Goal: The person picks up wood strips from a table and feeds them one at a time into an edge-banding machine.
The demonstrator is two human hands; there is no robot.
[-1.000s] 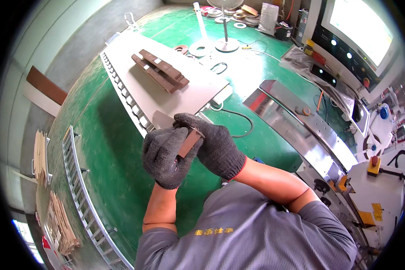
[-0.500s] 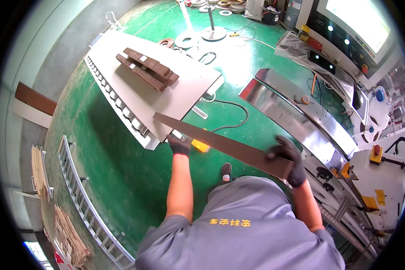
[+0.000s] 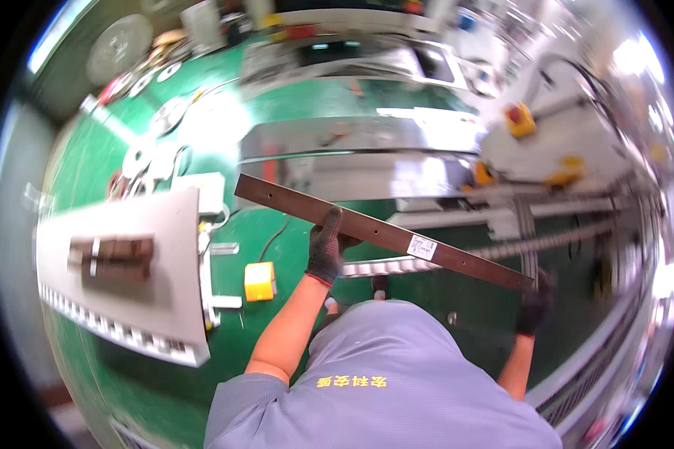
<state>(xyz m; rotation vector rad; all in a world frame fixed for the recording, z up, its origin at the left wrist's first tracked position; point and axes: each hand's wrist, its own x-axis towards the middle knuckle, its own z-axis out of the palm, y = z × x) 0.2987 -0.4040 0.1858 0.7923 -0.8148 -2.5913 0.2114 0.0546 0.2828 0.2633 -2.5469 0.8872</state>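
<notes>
A long, narrow brown board [image 3: 386, 233] with a few small drilled holes and a white printed label [image 3: 422, 247] slants across in front of me, its left end higher in the picture. My left hand [image 3: 326, 248], in a dark glove, is closed on it left of its middle, the thumb side over the lower edge. At the board's right end is my right hand [image 3: 537, 303], gloved as well and blurred; it appears closed on that end, though its fingers are smeared.
On the left, a pale table [image 3: 180, 217] bears a stack of brown boards [image 3: 112, 257]. A yellow box [image 3: 260, 281] sits on the green floor. Ahead lies a shiny metal machine bed [image 3: 352, 176]; to the right are a roller rail [image 3: 397, 265] and a white machine with a red-and-yellow button [image 3: 520, 120].
My view and body have turned right, away from the pale table. The board now shows its narrow drilled face with the label, and my left hand has come up onto it.
</notes>
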